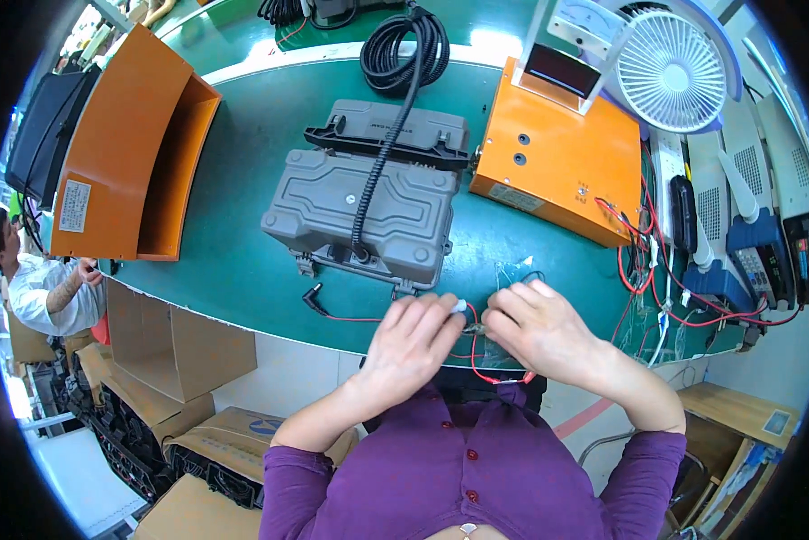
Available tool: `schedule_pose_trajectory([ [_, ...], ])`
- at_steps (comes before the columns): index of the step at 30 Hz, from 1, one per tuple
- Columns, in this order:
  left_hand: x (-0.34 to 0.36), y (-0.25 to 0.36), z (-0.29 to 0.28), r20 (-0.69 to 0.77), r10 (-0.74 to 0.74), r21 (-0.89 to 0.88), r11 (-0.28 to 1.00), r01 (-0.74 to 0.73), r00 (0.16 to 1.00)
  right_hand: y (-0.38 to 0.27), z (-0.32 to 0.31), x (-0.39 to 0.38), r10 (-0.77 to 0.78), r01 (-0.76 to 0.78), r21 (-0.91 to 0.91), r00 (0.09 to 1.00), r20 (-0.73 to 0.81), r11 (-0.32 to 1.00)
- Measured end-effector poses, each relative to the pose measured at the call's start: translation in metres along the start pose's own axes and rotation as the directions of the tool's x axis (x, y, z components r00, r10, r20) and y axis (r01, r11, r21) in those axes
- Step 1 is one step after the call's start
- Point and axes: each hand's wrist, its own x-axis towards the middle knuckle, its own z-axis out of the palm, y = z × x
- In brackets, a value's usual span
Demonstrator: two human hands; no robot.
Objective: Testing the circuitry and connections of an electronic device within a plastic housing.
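My left hand (412,338) is closed near the mat's front edge, its fingertips on a small white connector (460,306) with red wire. My right hand (539,328) is curled just to the right, its thumb and fingertips at a small metallic clip (475,329) among red wires. An angled black plug (313,297) on a lead lies left of my hands. Beyond them sits a grey ribbed plastic case (319,198) with a black coiled cable (366,216) rising from it and running over its grey rear part.
Orange housing (107,144) left; orange box (548,153) with meter, white fan (674,63) and instruments (751,261) right. Cable coil (391,54) behind on the green bench (215,234). A co-worker (44,288) works at far left. Cardboard boxes (179,351) stand below; a wooden cabinet (728,405) lower right.
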Motion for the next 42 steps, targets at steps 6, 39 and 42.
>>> schedule_pose_trajectory([
  [6, 0.003, 0.003, -0.007, -0.086, -0.027, -0.049, 0.999, 0.022, 0.996, -0.007, -0.001, 0.006, 0.009, -0.005, 0.055, 0.998, -0.055, 0.998],
  [39, 0.024, 0.053, 0.027, -0.038, 0.232, -0.236, 0.943, -0.234, 0.972, -0.015, -0.079, -0.009, 0.198, -0.097, 0.213, 0.827, -0.526, 0.972],
  [42, 0.019, 0.043, 0.025, -0.038, 0.193, -0.446, 0.875, -0.19, 0.98, -0.016, -0.084, -0.028, 0.217, -0.121, 0.196, 0.768, -0.603, 0.973],
])
